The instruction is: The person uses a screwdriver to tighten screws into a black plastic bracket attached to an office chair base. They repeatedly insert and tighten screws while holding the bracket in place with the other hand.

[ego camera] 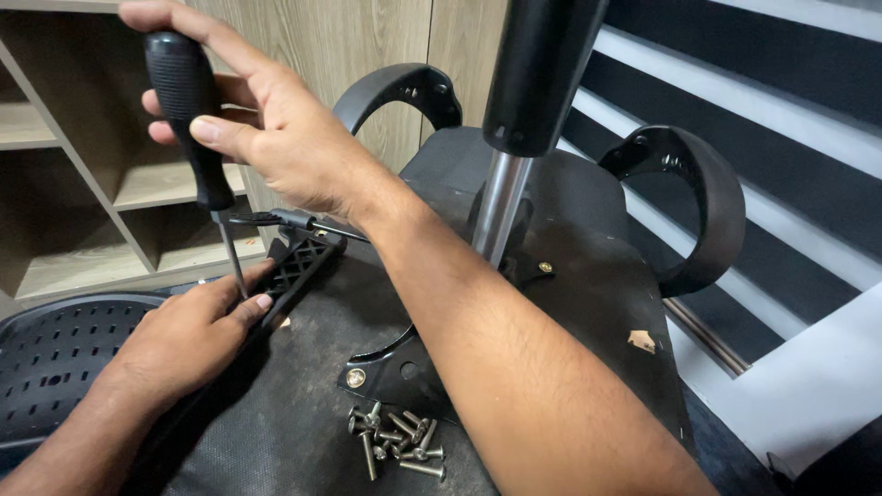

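The right hand (pixel 276 129) is wrapped around the ribbed black rubber handle of a screwdriver (pixel 188 119), thumb pressed along its side and forefinger curled over the top, so the thin steel shaft stands nearly upright and points down at the work. The left hand (pixel 197 331) lies flat over a black ribbed plastic bracket (pixel 299 266) on the underside of an overturned office chair seat (pixel 303 404), fingers pressed together beside the shaft's tip, apparently to steady both the bracket and the tip where they meet; the tip itself is hidden between the fingers. Just beyond the bracket a slim black lever with a metal end (pixel 285 219) sticks out sideways. A chrome gas-lift column with a black sleeve (pixel 514 138) rises from the seat's metal plate, with two curved black plastic armrests (pixel 698 202) to either side. A small heap of silver bolts (pixel 395 441) lies loose on the seat fabric, near at hand below the right forearm. A perforated black plastic chair back (pixel 55 349) rests at the left, and wooden shelves (pixel 101 184) stand behind.
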